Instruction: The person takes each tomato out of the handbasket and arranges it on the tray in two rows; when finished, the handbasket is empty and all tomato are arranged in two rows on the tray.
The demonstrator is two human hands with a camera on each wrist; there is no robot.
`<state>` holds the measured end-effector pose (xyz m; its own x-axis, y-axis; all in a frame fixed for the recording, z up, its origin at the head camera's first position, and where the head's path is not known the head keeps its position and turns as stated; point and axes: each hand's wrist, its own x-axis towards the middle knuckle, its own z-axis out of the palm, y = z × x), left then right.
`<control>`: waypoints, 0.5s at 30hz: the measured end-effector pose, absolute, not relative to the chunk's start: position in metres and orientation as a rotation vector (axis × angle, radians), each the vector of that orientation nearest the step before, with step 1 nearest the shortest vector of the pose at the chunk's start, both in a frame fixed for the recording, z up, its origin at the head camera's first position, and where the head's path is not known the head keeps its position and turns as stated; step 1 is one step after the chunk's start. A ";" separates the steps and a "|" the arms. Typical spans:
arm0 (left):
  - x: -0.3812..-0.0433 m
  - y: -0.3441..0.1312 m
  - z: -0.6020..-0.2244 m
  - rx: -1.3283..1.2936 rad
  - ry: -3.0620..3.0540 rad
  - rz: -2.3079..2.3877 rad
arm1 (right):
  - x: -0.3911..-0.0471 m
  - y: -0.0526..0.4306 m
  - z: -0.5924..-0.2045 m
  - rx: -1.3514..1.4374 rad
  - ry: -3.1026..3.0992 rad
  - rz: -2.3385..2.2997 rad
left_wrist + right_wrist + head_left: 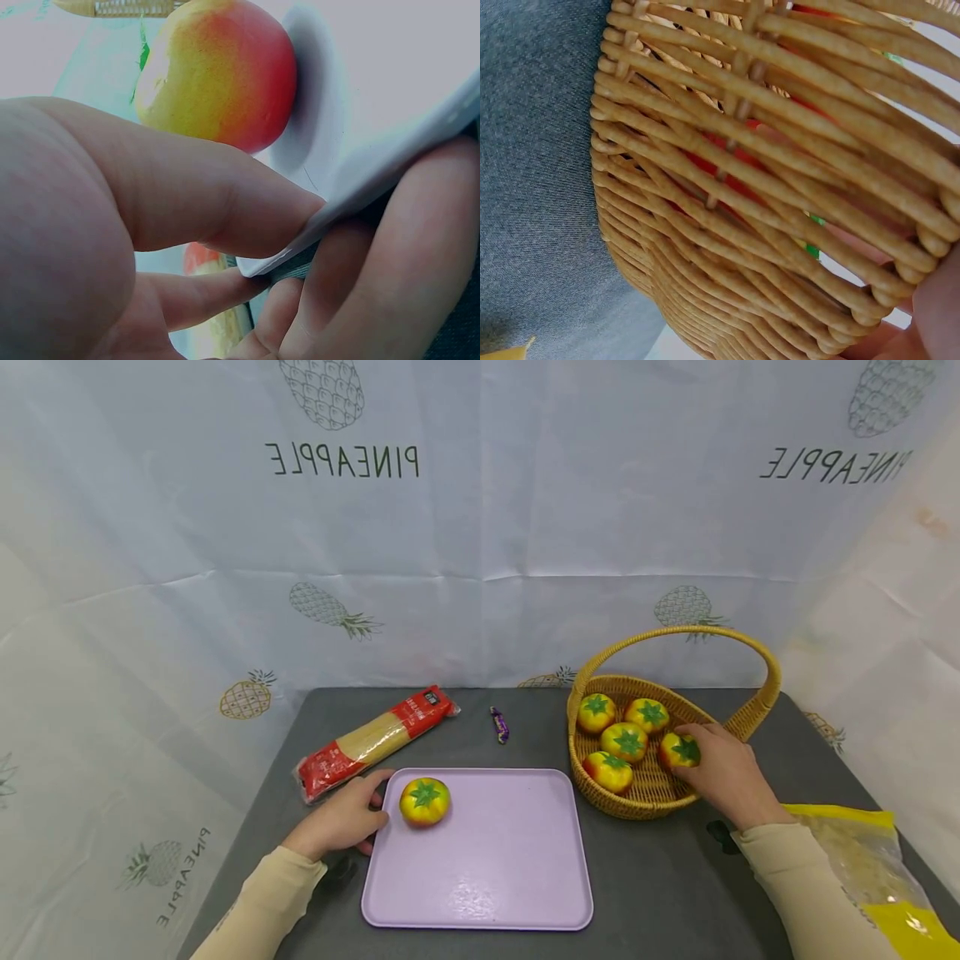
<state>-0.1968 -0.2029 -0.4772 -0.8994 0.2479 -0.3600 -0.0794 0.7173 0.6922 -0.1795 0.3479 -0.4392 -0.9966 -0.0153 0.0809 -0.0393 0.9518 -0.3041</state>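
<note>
My left hand (341,814) holds the left edge of a lilac tray (495,860); in the left wrist view its thumb (247,199) lies on the rim, with other fingers outside and below it. One yellow-red tomato (424,802) with a green leafy top sits at the tray's upper left. On the right, my right hand (723,772) reaches into a wicker basket (637,810) and grips a tomato (678,750) at its right side. Several more such tomatoes (624,742) lie in the basket. The right wrist view shows mostly basket weave (765,165), hiding the grip.
A red-ended pack of noodles (375,739) lies slanted behind my left hand. A small purple-wrapped candy (499,725) is behind the tray. The basket's tall handle (675,631) arches over it. A yellow-edged clear bag (862,860) lies beneath my right forearm.
</note>
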 end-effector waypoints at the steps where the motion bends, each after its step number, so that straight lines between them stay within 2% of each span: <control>1: -0.196 -0.203 -0.477 0.126 2.488 1.038 | -0.179 0.348 -0.439 0.043 -3.025 0.473; 15: -0.197 -0.202 -0.476 0.140 2.495 1.038 | -0.170 0.341 -0.420 0.101 -3.005 0.430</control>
<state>-0.1969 -0.2021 -0.4759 -0.9016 0.2525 -0.3512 -0.0710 0.7144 0.6961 -0.1698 0.3413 -0.4205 -0.9923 -0.0506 0.1129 -0.0802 0.9578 -0.2760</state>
